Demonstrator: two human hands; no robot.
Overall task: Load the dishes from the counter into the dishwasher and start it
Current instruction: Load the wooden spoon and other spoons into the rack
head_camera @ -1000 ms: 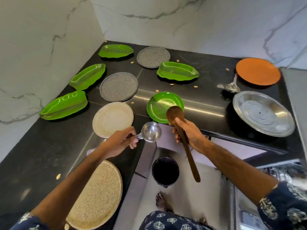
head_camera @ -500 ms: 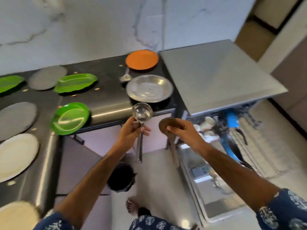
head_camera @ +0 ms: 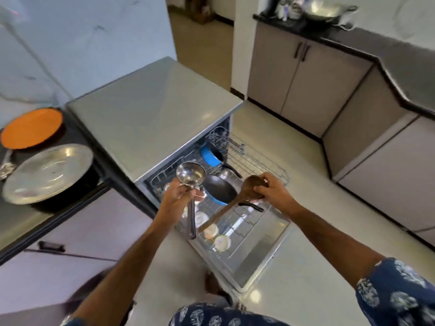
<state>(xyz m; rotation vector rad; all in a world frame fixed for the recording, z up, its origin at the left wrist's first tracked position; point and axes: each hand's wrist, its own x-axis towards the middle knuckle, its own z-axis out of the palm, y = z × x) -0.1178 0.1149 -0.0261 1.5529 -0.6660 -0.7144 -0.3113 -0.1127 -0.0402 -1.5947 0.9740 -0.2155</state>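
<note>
Both hands are hovering over the open dishwasher (head_camera: pixel 237 262): the left hand (head_camera: pixel 175 200) is gripping a steel ladle (head_camera: pixel 191 177) just below its bowl, handle hanging down, and the right hand (head_camera: pixel 273 195) is curling round the head of a wooden spoon (head_camera: pixel 235 205), handle slanting down-left. Each utensil probably wants lowering handle-first into a free slot, clear of the black frying pan (head_camera: pixel 220 191) and small cups (head_camera: pixel 221 242) already sitting in the pulled-out rack (head_camera: pixel 263 161). Farther left, a steel plate (head_camera: pixel 48 172) and an orange plate (head_camera: pixel 31 128) are waiting on the counter (head_camera: pixel 21 222)
</note>
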